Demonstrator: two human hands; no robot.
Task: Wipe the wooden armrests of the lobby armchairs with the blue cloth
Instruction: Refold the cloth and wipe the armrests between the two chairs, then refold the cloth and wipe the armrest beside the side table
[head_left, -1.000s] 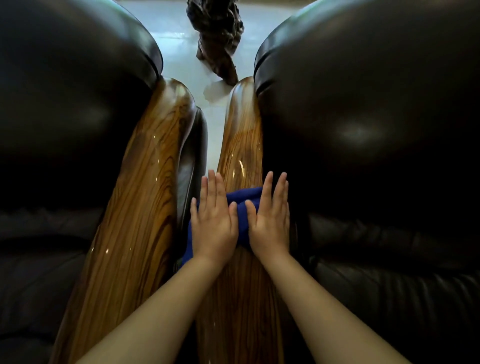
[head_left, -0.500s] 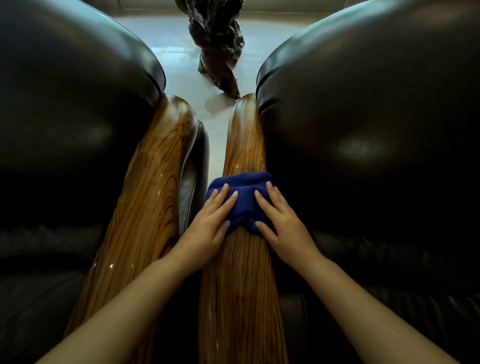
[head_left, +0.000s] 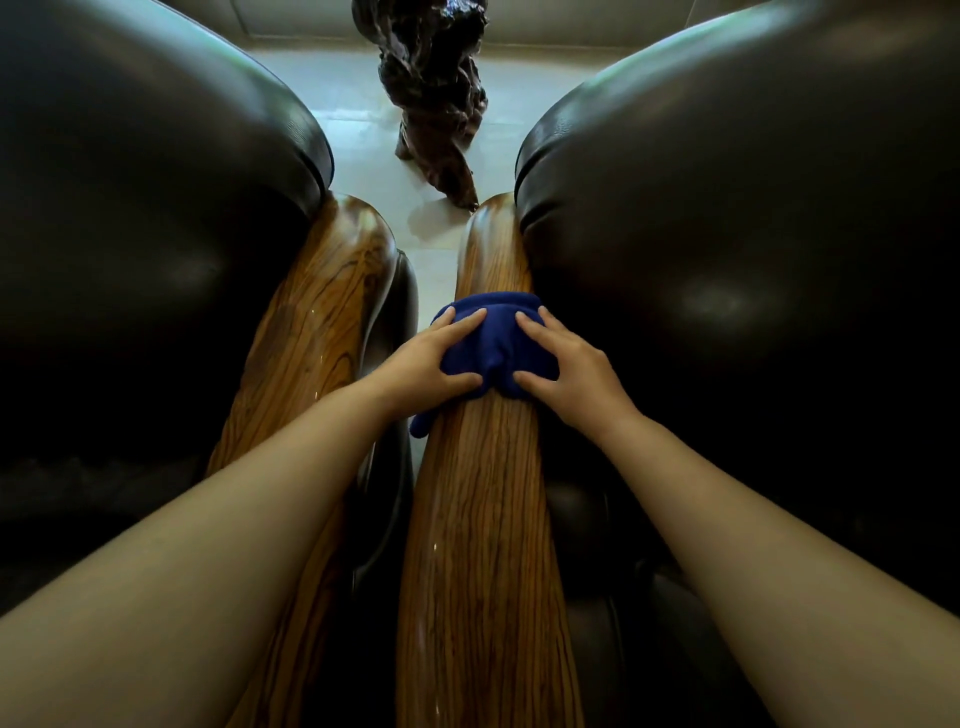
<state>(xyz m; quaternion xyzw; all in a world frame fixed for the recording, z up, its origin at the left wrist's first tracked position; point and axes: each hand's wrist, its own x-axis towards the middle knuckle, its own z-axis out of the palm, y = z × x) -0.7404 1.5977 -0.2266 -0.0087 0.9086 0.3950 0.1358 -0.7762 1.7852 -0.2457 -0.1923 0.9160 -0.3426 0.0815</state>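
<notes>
Two glossy striped wooden armrests run away from me side by side. The blue cloth (head_left: 493, 338) is bunched over the right armrest (head_left: 485, 545), about halfway along it. My left hand (head_left: 423, 366) grips the cloth's left side and my right hand (head_left: 569, 371) grips its right side, fingers curled into the fabric and pressing it onto the wood. A corner of the cloth hangs down the armrest's left flank. The left armrest (head_left: 306, 353) lies bare beside my left forearm.
Black leather chair backs rise on both sides, the left armchair (head_left: 145, 218) and the right armchair (head_left: 753, 249). A narrow gap separates the armrests. Beyond their far ends is pale tiled floor (head_left: 358, 104) with a dark carved wooden sculpture (head_left: 436, 98).
Both hands have slid the cloth farther along the right armrest, away from me. The fingers went from flat on the cloth to curled into it, bunching the fabric.
</notes>
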